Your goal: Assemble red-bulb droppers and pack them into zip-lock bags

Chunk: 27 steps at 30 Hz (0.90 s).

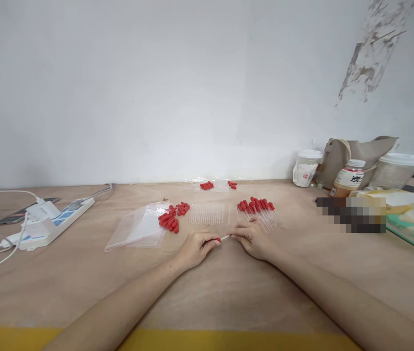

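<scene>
My left hand pinches a red rubber bulb, mostly hidden by the fingers. Closed on a thin clear dropper tube is my right hand; the tube's left end meets the bulb. Loose red rubber bulbs lie in a heap beyond my left hand. Several clear tubes rest in a row past both hands. Behind my right hand, droppers with red bulbs on their tubes lie side by side, bulbs pointing to the wall.
Clear plastic bags lie left of the bulbs. More red bulbs sit in a bag by the wall. A power strip with cables is at left. A lidded cup, a bottle and a grey bag stand at right.
</scene>
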{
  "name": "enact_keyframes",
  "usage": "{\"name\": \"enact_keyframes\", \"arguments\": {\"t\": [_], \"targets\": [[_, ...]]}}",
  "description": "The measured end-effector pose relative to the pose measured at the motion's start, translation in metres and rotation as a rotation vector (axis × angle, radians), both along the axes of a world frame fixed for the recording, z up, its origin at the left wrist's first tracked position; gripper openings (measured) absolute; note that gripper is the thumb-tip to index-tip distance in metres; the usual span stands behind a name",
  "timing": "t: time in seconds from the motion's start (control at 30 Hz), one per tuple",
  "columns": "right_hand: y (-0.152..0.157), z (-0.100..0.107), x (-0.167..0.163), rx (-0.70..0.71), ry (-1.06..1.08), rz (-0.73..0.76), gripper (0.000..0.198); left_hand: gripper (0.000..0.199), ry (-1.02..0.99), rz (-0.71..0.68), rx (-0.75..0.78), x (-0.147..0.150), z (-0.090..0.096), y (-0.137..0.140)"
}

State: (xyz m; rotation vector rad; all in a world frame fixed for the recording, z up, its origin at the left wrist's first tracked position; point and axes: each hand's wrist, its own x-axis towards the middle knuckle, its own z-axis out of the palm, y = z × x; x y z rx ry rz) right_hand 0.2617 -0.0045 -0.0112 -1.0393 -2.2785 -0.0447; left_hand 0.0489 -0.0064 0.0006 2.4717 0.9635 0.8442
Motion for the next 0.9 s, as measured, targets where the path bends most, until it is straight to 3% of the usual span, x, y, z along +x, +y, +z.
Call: {"name": "enact_keyframes", "arguments": {"t": [0.23,0.57,0.9], "targets": [[-0.009,-0.003,-0.002,0.164,-0.109,-0.062,0.023,0.023,0.079,0.054,0.153,-0.001,-0.001,0.000],[-0.016,0.000,-0.010,0.064,-0.090,-0.018,0.023,0.017,0.150,-0.046,0.190,-0.002,-0.002,0.001],[-0.017,0.004,-0.017,0.044,-0.128,-0.060,0.024,0.019,0.135,-0.031,0.189,-0.002,-0.003,0.005]]}}
